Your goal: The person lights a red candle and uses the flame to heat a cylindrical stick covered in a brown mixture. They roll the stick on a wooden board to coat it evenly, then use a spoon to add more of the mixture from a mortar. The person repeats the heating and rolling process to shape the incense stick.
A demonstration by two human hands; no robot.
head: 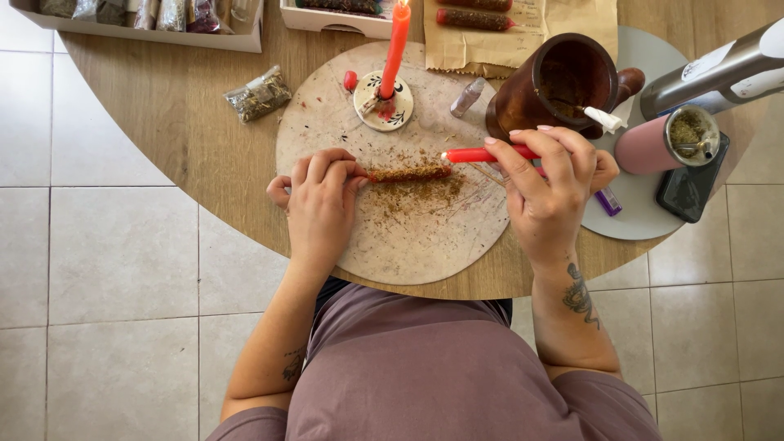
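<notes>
My left hand (320,200) pinches one end of a candle coated in brown herb crumbs (411,173), which lies on a round pale board (384,245). My right hand (551,184) grips a plain red candle (488,154), its tip held close to the coated candle's right end. Loose herb crumbs (425,194) are scattered on the board beneath them. A lit red taper (397,45) stands upright in a small painted holder (384,108) at the board's far side.
A dark wooden mortar (563,86) stands right of the board, beside a pink cup of herbs (665,143), a silver flask (723,73) and a dark phone (690,192). A herb bag (258,95), a small vial (467,97) and white boxes (147,33) lie further back.
</notes>
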